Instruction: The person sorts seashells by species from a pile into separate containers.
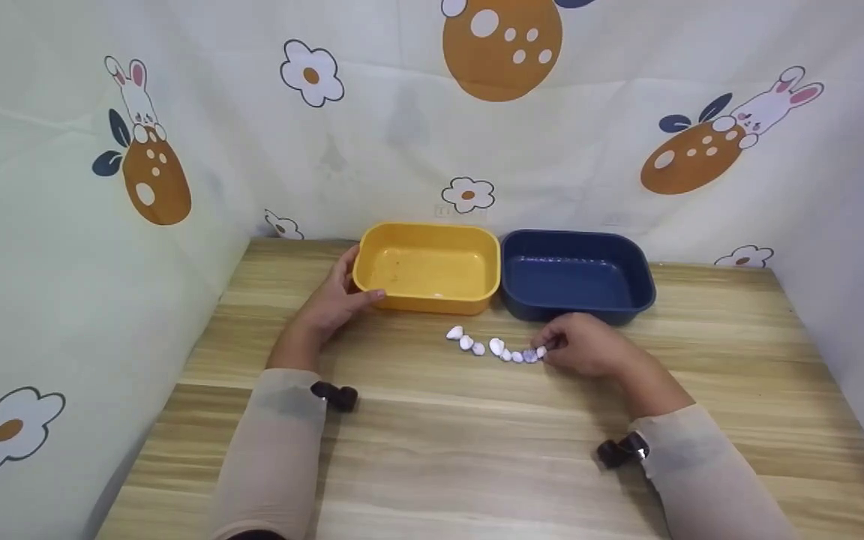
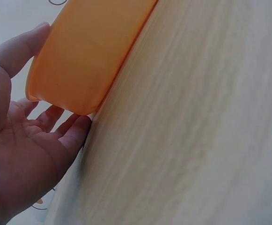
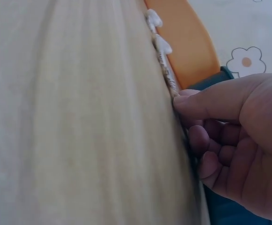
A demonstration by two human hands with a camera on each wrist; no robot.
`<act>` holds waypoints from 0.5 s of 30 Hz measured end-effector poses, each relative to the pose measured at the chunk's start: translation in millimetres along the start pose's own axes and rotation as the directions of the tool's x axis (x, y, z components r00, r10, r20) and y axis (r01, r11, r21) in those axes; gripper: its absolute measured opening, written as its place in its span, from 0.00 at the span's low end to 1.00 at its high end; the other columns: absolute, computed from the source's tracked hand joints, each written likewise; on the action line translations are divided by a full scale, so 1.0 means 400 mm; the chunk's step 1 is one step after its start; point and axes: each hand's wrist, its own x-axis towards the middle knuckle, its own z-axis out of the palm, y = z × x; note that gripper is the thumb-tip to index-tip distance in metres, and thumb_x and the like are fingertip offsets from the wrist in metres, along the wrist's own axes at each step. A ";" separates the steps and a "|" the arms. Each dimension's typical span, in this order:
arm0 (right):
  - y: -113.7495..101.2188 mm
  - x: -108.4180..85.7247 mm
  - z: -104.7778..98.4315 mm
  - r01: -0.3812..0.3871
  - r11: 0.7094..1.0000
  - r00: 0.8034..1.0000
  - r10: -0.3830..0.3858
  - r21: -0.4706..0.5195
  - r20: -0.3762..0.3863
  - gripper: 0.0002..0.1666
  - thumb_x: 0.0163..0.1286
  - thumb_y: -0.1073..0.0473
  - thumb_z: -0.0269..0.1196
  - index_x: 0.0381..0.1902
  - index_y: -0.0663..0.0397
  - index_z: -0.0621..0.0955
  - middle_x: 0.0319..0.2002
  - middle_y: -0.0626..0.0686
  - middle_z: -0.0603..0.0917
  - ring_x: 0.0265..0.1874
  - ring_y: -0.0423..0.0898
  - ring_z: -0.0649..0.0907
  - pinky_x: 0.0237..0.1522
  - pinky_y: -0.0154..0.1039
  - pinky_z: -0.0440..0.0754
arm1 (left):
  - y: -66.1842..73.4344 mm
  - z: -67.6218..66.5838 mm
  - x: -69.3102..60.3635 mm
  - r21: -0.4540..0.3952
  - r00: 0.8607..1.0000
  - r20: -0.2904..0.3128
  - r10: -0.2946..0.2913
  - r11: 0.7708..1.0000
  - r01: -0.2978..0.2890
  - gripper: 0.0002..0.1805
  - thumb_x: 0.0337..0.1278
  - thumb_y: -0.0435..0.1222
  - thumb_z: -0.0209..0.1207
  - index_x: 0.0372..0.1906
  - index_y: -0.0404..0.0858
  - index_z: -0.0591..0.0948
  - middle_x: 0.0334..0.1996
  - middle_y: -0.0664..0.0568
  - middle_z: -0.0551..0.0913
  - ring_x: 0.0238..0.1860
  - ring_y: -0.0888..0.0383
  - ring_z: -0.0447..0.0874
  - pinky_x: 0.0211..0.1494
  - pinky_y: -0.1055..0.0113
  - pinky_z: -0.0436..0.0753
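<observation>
My left hand (image 1: 334, 300) holds the left front corner of a yellow plastic basin (image 1: 424, 304), its thumb at the front rim. In the left wrist view the thumb and fingers (image 2: 75, 133) lie around the basin's end, which looks orange there. A short row of small white shells (image 1: 496, 346) lies on the table in front of the basins, one of them purplish. At the row's right end, my right hand (image 1: 589, 346) pinches a small white shell (image 1: 541, 351) between thumb and forefinger. In the right wrist view the fingertips mostly hide that shell.
A dark blue basin (image 1: 578, 309) stands right of the yellow one, just behind my right hand. Both stand at the back of the wood-grain table (image 1: 462, 450), before a patterned cloth (image 1: 394, 135). Dark straps with small devices (image 1: 338, 395) sit on both wrists.
</observation>
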 end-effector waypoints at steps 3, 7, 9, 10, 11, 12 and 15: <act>-0.008 -0.005 -0.012 -0.021 1.000 1.000 0.021 0.000 -0.005 0.10 0.65 0.63 0.73 0.43 0.45 0.93 0.40 0.43 0.93 0.41 0.42 0.84 0.49 0.40 0.83 | 0.001 0.001 -0.001 0.004 1.000 -0.001 -0.001 1.000 0.001 0.60 0.62 0.36 0.74 0.88 0.58 0.47 0.89 0.55 0.51 0.86 0.53 0.57 0.85 0.55 0.67; -0.018 -0.011 -0.027 -0.036 0.999 0.999 0.036 -0.001 -0.026 0.08 0.67 0.61 0.73 0.42 0.44 0.92 0.38 0.43 0.92 0.40 0.42 0.83 0.49 0.41 0.82 | 0.000 -0.001 0.001 0.005 1.000 -0.003 0.006 1.000 -0.006 0.60 0.62 0.36 0.75 0.88 0.58 0.47 0.89 0.56 0.51 0.87 0.53 0.55 0.89 0.56 0.60; -0.022 -0.014 -0.035 -0.045 0.999 0.998 0.046 0.009 -0.033 0.08 0.67 0.61 0.73 0.42 0.44 0.92 0.38 0.43 0.92 0.40 0.42 0.83 0.48 0.40 0.81 | 0.000 -0.003 0.001 0.001 1.000 0.000 0.008 1.000 -0.008 0.60 0.62 0.36 0.74 0.88 0.58 0.48 0.88 0.56 0.52 0.87 0.53 0.55 0.88 0.55 0.60; -0.023 -0.015 -0.038 -0.049 0.999 0.998 0.049 0.016 -0.034 0.07 0.67 0.61 0.73 0.42 0.44 0.92 0.37 0.44 0.91 0.40 0.43 0.83 0.47 0.40 0.81 | 0.000 -0.003 0.001 -0.001 1.000 0.001 0.007 1.000 -0.007 0.60 0.62 0.36 0.74 0.88 0.58 0.48 0.88 0.56 0.52 0.87 0.53 0.55 0.88 0.55 0.60; -0.026 -0.016 -0.041 -0.053 0.998 0.998 0.054 0.020 -0.037 0.07 0.68 0.60 0.73 0.42 0.44 0.92 0.37 0.44 0.91 0.39 0.42 0.83 0.46 0.39 0.82 | 0.000 -0.004 0.001 -0.004 1.000 0.004 0.006 1.000 -0.006 0.60 0.62 0.36 0.74 0.88 0.58 0.47 0.88 0.56 0.52 0.86 0.53 0.55 0.88 0.55 0.61; -0.027 -0.018 -0.045 -0.053 0.998 0.998 0.053 0.023 -0.040 0.07 0.68 0.60 0.72 0.42 0.44 0.92 0.37 0.44 0.91 0.39 0.43 0.83 0.46 0.38 0.81 | 0.001 -0.004 0.001 0.000 1.000 0.006 0.005 1.000 -0.005 0.60 0.62 0.36 0.75 0.88 0.58 0.47 0.88 0.56 0.52 0.86 0.53 0.55 0.88 0.55 0.62; -0.030 -0.022 -0.054 -0.059 0.998 0.997 0.061 0.034 -0.056 0.07 0.67 0.59 0.72 0.43 0.43 0.92 0.38 0.44 0.91 0.40 0.43 0.83 0.45 0.38 0.82 | 0.001 -0.005 0.000 0.006 1.000 0.012 0.006 1.000 -0.006 0.61 0.62 0.37 0.75 0.88 0.58 0.47 0.88 0.56 0.53 0.86 0.53 0.57 0.87 0.53 0.65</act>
